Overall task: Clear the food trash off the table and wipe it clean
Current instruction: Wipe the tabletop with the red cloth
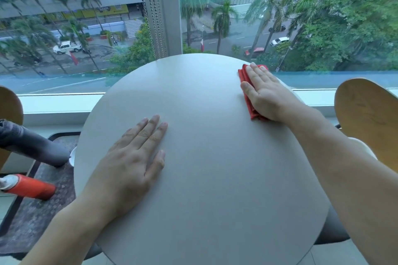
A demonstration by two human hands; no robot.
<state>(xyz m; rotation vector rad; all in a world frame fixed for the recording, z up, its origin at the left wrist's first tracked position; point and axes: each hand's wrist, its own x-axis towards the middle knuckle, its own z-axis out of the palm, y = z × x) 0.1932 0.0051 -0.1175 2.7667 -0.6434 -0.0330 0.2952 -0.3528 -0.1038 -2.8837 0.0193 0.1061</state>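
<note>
A round grey table [204,178] fills the middle of the view, right against a tall window. My right hand [263,92] lies flat with straight fingers on a folded red cloth [249,109] at the table's far right edge, pressing it onto the surface. Most of the cloth is hidden under the hand. My left hand [137,157] rests palm down, fingers spread, on the bare tabletop at the near left. No food trash shows on the table.
A wooden chair back [370,118] stands at the right, another wooden chair back [9,109] at the far left. A dark grey object [32,144] and an orange one [30,187] stick in from the left. Blind chains [150,11] hang at the window.
</note>
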